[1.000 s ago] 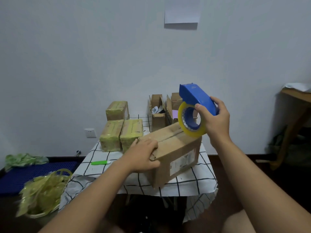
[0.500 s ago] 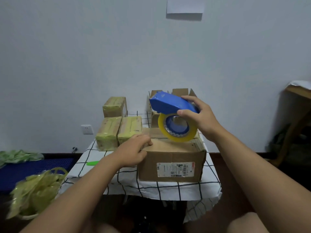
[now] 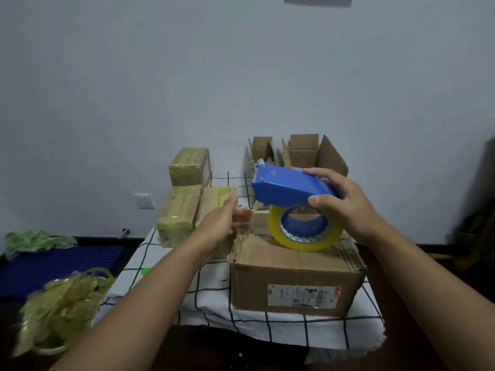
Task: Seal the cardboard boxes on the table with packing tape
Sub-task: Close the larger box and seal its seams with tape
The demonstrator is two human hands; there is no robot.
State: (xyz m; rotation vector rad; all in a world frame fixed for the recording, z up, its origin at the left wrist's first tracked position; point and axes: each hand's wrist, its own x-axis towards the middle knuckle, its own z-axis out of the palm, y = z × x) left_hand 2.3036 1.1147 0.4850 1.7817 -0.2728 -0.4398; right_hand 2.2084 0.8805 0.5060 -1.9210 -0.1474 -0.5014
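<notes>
Standing at a table (image 3: 166,266) draped in a white grid-patterned cloth, a person works over a brown cardboard box (image 3: 294,274) at its near right edge. At far left, on the floor, a blue slatted mat (image 3: 53,263) carries a crumpled green bag (image 3: 34,241), and near it a heap of yellowish used tape (image 3: 64,309) spills from a bin; what else the bin holds cannot be told. On the table's far left sit three parcels wrapped in yellowish tape (image 3: 182,212), two side by side and one behind them. A small green object (image 3: 146,270) lies on the cloth near the left forearm. At the far right of the table stand two open boxes (image 3: 308,153), flaps upright, their contents hidden behind the dispenser.

The cardboard box bears a white shipping label (image 3: 304,295) on its near face; its top flaps are folded down, worn and torn at the left corner.

The left hand (image 3: 222,223) reaches forward just left of the box's far left corner, blurred, fingers extended and close together; whether they touch the box cannot be told. The right hand (image 3: 345,204) grips a blue tape dispenser (image 3: 289,187) from the right, fingers over its top and thumb under its near side. Its yellowish tape roll (image 3: 305,228) rests on the box top.
</notes>
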